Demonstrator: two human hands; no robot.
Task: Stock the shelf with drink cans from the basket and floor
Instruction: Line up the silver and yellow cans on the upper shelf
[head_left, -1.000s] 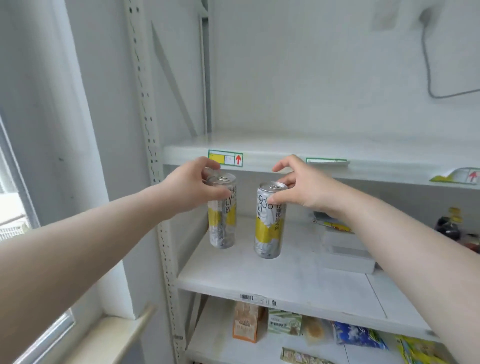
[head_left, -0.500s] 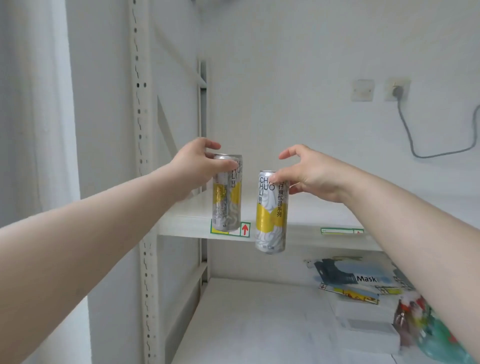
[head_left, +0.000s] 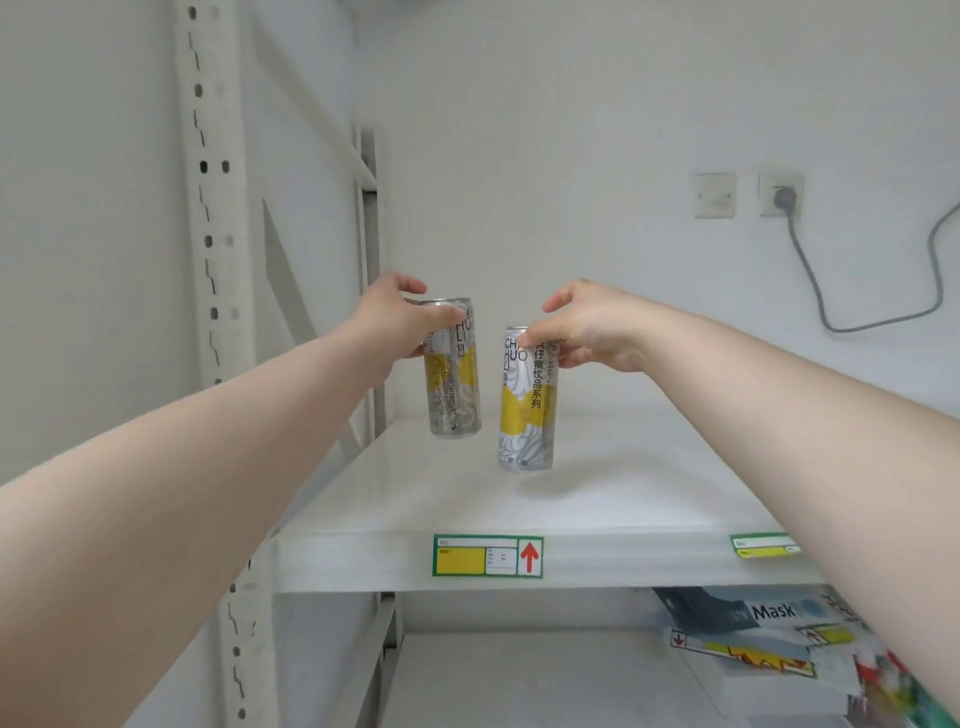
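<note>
Two bare arms reach over a white shelf (head_left: 649, 483), each hand holding 1 slim yellow-and-silver drink can by its upper end. The left hand (head_left: 389, 322) curls thumb and fingers round the top of the left can (head_left: 453, 384), which tilts slightly over the back-left part of the board. The right hand (head_left: 597, 332) pinches the right can (head_left: 525, 410) near its rim, its forefinger lifted free. That can is upright at 4 o'clock of the other, near it but apart. Whether either base touches the board cannot be told. A green-framed price label (head_left: 487, 556) with a red arrow sits on the shelf's front edge, at 6 o'clock of the cans. At 2 o'clock, a grey cable (head_left: 826, 312) hangs from a wall socket (head_left: 782, 195). A box marked "Mask" (head_left: 753, 613) lies on the lower board at 5 o'clock.
</note>
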